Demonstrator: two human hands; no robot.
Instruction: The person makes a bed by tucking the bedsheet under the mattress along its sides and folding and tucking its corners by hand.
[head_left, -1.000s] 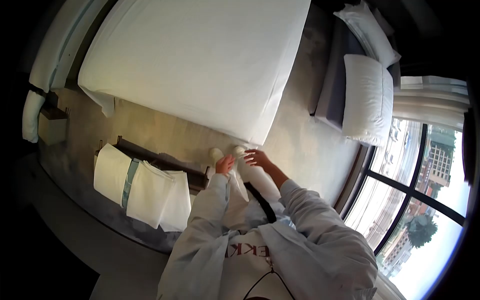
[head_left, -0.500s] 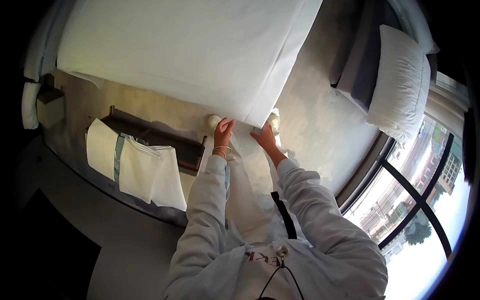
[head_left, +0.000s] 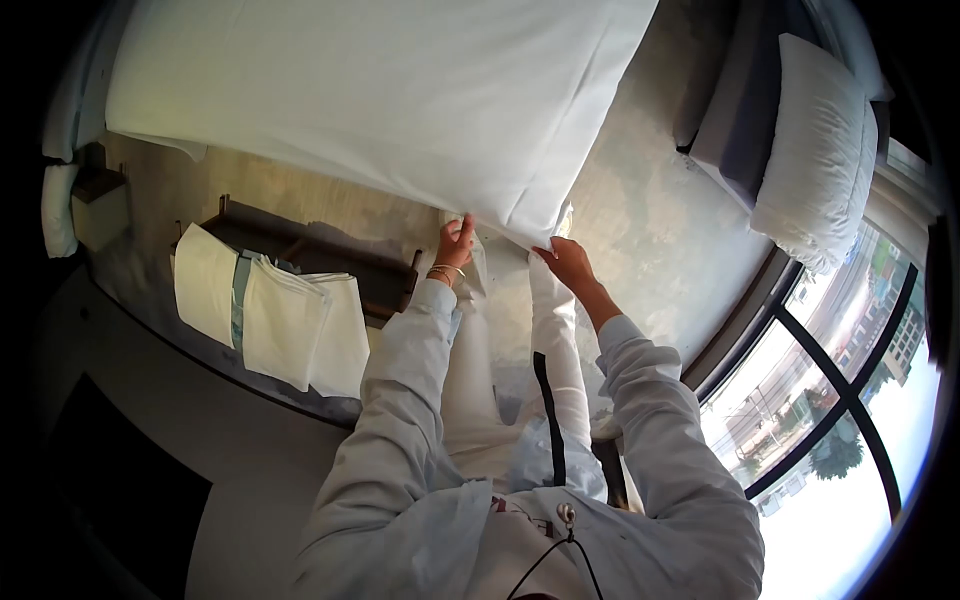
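Note:
A white bed sheet (head_left: 380, 90) covers the bed and hangs over its near edge. At the near right corner, my right hand (head_left: 572, 264) pinches the sheet's lower edge between thumb and fingers. To its left, my left hand (head_left: 457, 243) is closed at the same edge, fingertips on the cloth, a bracelet at the wrist. Part of its grip is hidden by the fingers. My shoes are mostly covered by the hanging sheet and my hands.
Folded white linens (head_left: 285, 320) with a blue-grey band lie over a dark wooden rack (head_left: 320, 262) at left. A white pillow (head_left: 815, 150) rests on a grey sofa (head_left: 735, 140) at right, beside a window (head_left: 830, 390). A small box-like stand (head_left: 102, 210) is at far left.
My hands have moved from open, just below the sheet, onto its edge. The right hand shifted right and closed on the corner; the left moved slightly right and closed.

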